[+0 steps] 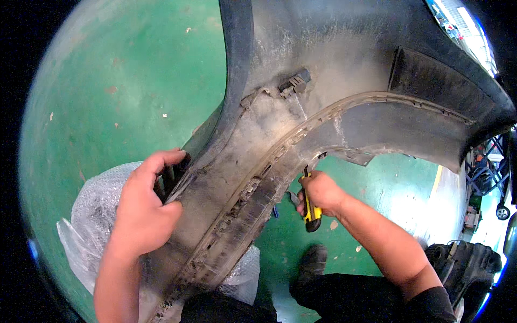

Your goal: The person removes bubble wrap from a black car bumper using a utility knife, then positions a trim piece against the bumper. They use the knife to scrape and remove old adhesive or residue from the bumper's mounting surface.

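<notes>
A large dusty black car bumper [323, 40], its inner side toward me, curves across the view from lower left to upper right. My left hand [141, 210] grips its left edge, with thumb and fingers on either side of the rim. In my right hand [323, 192] is a yellow and black utility knife [309, 209], held upright with its tip against the ragged inner edge of the bumper. A slotted strip [258, 177] runs along the bumper, and a black bracket [294, 84] sits higher on its dusty face.
Clear bubble wrap [99, 202] lies beneath the bumper at left on the green floor [134, 86]. My shoe [313, 258] is below the knife. At right stand a dark blue scissor-type frame [487, 167] and a black bulky object [468, 261].
</notes>
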Available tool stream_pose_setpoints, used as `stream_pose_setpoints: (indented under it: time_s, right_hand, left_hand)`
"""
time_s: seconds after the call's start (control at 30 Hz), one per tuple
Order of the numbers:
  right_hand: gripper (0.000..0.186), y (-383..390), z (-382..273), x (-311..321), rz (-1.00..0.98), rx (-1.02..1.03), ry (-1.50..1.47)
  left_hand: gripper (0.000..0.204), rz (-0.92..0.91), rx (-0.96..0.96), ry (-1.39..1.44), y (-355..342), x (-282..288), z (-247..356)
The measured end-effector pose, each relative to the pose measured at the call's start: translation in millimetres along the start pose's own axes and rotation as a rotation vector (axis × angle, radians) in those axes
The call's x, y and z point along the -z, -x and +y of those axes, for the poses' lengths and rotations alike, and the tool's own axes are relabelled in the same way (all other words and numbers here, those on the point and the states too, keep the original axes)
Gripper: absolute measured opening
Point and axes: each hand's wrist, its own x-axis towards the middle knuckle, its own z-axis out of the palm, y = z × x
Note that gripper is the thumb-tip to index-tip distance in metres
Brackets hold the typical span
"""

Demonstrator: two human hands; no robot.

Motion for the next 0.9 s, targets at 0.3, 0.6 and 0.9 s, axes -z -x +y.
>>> stream_pose_setpoints:
  time_s: [0.3,0.6,0.9]
  right_hand:
    - [0.018,-33.7,37.0,-4.5,-0.062,0.211,0.305]
    - [0.018,-67.8,60.6,6.7,-0.051,0.269,0.404]
    - [0.013,-79.5,151.4,-51.9,-0.603,0.708,1.236]
  left_hand:
    - [0.059,0.011,-0.052,-0.057,2.7,-4.0,8.3]
    - [0.059,0.037,-0.158,-0.094,2.5,-5.2,11.8]
    - [0.063,0.023,-0.084,-0.064,3.1,-3.0,9.3]
